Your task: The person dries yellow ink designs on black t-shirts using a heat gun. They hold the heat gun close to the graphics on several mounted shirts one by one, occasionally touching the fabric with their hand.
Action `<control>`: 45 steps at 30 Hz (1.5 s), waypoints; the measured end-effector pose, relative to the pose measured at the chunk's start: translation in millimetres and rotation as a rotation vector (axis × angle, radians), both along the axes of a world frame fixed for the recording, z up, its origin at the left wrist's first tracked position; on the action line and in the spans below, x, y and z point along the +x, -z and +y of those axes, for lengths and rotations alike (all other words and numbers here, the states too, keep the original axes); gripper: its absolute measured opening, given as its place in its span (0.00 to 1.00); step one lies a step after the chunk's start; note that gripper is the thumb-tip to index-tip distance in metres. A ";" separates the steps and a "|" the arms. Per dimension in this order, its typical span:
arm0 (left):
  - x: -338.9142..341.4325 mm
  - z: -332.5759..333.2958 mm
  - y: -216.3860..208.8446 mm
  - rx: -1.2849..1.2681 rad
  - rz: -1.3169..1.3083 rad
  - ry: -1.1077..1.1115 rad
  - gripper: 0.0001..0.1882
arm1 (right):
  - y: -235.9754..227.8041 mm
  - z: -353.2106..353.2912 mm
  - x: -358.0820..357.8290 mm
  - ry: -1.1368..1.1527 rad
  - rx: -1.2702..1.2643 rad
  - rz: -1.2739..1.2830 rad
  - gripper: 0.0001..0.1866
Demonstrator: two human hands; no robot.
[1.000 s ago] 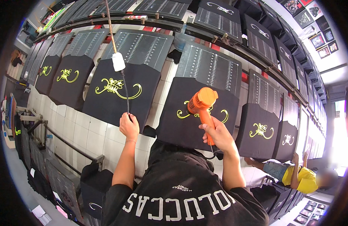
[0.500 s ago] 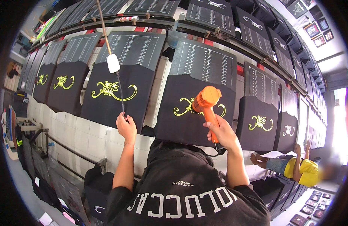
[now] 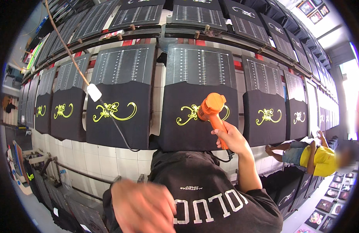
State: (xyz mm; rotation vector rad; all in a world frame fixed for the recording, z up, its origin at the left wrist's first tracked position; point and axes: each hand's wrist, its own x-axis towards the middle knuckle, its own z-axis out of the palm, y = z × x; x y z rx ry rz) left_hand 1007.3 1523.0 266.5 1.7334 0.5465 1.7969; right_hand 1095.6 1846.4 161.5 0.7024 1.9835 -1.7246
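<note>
My right hand (image 3: 233,139) is closed round the handle of an orange hair dryer (image 3: 214,104). The dryer is over a black T-shirt (image 3: 195,138) stretched on a printing board (image 3: 200,58), its nozzle at the yellow-green print and hiding part of it. My left hand (image 3: 144,206) is raised in front of my chest, smeared by motion, so its fingers and anything in them cannot be made out. A white power connector (image 3: 94,92) hangs on a cord above the black shirt to the left (image 3: 125,134), away from both hands.
Rows of boards carry more printed black shirts, such as one at right (image 3: 263,128). A metal rail (image 3: 144,33) runs behind them. A dark cable (image 3: 230,156) trails from the dryer. A person in a yellow shirt (image 3: 319,160) stands far right.
My left hand has let go of the dark cord under the white connector and come back toward my chest. The connector has shifted left. My right hand keeps the hair dryer over the print.
</note>
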 end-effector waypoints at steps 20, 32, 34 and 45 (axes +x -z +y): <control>21.1 40.9 -28.3 0.177 -0.070 0.031 0.14 | 8.0 -21.5 -34.2 0.135 -0.006 0.070 0.22; 10.3 42.2 -23.2 0.288 0.019 0.157 0.10 | 8.9 -15.7 -11.8 0.279 0.024 0.068 0.18; 9.8 42.7 -19.3 0.249 0.029 0.235 0.10 | 1.4 -16.6 -8.4 0.250 -0.007 0.033 0.18; 12.1 39.4 -29.3 0.310 -0.073 0.295 0.15 | -0.2 -19.1 15.5 0.277 -0.040 -0.008 0.22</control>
